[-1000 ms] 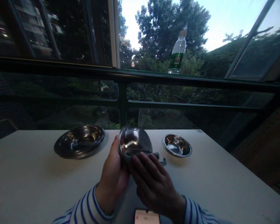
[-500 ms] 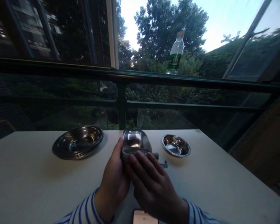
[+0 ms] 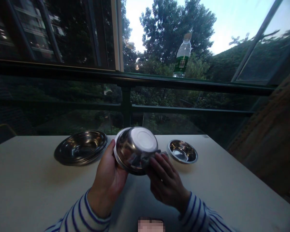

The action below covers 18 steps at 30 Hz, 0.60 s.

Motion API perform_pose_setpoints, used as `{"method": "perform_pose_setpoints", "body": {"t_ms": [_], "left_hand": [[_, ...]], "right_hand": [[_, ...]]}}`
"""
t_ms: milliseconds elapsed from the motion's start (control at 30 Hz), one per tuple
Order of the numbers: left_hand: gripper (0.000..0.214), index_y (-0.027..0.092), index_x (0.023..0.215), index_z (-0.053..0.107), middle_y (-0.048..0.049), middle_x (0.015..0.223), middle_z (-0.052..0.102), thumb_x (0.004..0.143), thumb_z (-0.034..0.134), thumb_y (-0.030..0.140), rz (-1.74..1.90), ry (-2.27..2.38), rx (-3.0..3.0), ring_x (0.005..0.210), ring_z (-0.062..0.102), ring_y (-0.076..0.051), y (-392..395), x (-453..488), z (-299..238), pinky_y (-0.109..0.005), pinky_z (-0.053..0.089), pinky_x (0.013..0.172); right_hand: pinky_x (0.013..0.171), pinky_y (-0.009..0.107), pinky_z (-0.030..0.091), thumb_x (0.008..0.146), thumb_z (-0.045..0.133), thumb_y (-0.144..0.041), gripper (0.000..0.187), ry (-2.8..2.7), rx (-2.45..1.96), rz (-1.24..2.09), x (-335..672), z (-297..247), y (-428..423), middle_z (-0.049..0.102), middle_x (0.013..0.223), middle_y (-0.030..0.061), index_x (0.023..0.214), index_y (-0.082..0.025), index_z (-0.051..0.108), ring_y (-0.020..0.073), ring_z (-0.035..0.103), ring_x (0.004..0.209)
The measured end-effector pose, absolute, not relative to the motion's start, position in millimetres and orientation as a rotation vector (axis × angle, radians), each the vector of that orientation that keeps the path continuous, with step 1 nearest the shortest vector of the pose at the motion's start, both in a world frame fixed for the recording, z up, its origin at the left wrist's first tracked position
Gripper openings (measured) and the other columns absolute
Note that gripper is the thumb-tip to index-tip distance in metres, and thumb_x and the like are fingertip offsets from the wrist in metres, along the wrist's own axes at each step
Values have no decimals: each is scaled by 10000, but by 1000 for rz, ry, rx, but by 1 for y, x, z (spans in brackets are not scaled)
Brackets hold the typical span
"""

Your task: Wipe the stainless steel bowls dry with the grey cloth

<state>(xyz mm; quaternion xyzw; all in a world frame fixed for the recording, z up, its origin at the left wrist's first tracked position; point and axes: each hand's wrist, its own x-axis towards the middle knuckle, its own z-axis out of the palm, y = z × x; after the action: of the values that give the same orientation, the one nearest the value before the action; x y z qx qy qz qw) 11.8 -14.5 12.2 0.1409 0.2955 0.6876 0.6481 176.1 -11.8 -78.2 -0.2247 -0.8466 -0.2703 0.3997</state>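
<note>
My left hand (image 3: 110, 174) grips the rim of a shiny steel bowl (image 3: 135, 149), held above the table with its flat underside turned up toward me. My right hand (image 3: 165, 180) is closed on a grey cloth (image 3: 157, 156) and presses it against the bowl's right side. Both wrists wear blue-and-white striped sleeves. A stack of larger steel bowls (image 3: 81, 149) rests on the white table (image 3: 26, 187) to the left of the held bowl. One small steel bowl (image 3: 183, 151) sits to its right.
A dark green railing (image 3: 183, 84) runs behind the table, and a plastic water bottle (image 3: 182, 56) stands on it. A small blurred-out object (image 3: 151, 224) lies at the table's near edge between my arms. Trees and buildings show beyond the glass.
The held bowl has been turned over: its inside faced me before, now its underside does. My right hand has shifted with the cloth from the bowl's front to its right side.
</note>
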Motion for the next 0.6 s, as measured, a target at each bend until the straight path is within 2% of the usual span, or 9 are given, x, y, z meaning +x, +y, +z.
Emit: {"method": "perform_pose_setpoints", "body": {"t_ms": [100, 167, 300, 433, 600], "left_hand": [[318, 81, 962, 642, -83, 762, 724, 895, 368, 226, 1581, 677, 309, 739, 684, -173, -15, 11, 10, -317, 555, 742], [328, 87, 904, 654, -79, 734, 723, 897, 361, 234, 1579, 693, 289, 721, 685, -175, -15, 12, 9, -318, 559, 727], [374, 88, 818, 668, -84, 684, 720, 901, 348, 263, 1517, 722, 311, 688, 687, -191, -16, 19, 7, -336, 560, 708], [341, 93, 919, 668, -93, 779, 729, 886, 394, 293, 1360, 767, 353, 720, 685, -190, -22, 26, 6, -320, 553, 711], [342, 100, 978, 660, -107, 822, 727, 868, 431, 328, 1294, 766, 406, 759, 682, -201, -33, 27, 3, -316, 544, 711]], "right_hand": [[989, 529, 358, 776, 362, -38, 645, -2021, -669, -435, 176, -80, -10, 178, 1470, 108, 1400, -110, 215, 323, 257, 1302], [978, 532, 371, 761, 353, -27, 656, -1995, -679, -362, 174, -79, -13, 222, 1456, 111, 1397, -115, 221, 316, 261, 1302], [989, 544, 342, 756, 390, -99, 576, -2134, -593, -531, 168, -72, -25, 286, 1431, 130, 1332, -80, 365, 338, 278, 1289], [1046, 454, 306, 781, 398, -154, 451, -2243, -481, -713, 162, -59, -35, 464, 1329, 79, 1209, -107, 534, 275, 354, 1260], [1042, 414, 329, 796, 414, -173, 398, -2217, -478, -694, 158, -43, -41, 561, 1231, 71, 1153, -111, 578, 243, 414, 1222]]}}
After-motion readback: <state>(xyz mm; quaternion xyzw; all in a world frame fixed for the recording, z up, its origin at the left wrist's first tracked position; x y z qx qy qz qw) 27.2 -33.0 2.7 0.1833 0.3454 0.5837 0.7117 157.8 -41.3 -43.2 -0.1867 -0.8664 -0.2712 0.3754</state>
